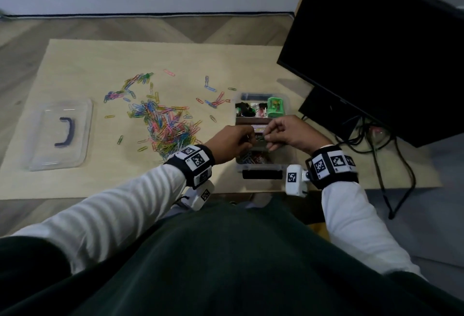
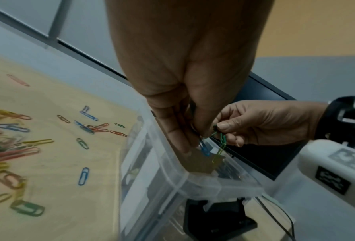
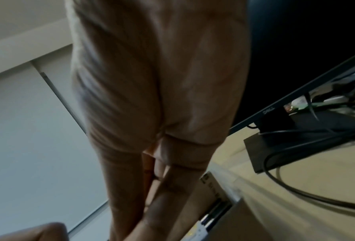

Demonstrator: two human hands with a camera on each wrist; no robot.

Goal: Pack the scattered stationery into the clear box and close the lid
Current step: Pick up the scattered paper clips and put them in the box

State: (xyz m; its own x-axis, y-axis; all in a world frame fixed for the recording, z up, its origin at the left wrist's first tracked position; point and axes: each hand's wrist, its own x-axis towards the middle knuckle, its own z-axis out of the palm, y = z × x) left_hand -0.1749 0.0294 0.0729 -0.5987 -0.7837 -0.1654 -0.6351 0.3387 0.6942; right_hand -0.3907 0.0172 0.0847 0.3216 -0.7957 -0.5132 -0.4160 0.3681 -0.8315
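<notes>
Clear glossy plastic box (image 2: 172,177), matt wooden table (image 1: 105,62)

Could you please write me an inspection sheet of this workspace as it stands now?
Surface: pale wooden table, partly strewn.
Job's things: clear box open at the table's near right, with a green item and dark clips inside; paper clips heaped and scattered left of the box; lid lying flat at far left, handle up.
Clutter: nothing seen beyond the loose clips.
Grippers: left hand and right hand above the box, both pinching a short chain of clips that hangs over it.
Cables: black cables trailing behind the monitor and off the table's right edge.
Surroundings: black monitor at right, wood floor, pale wall.
</notes>
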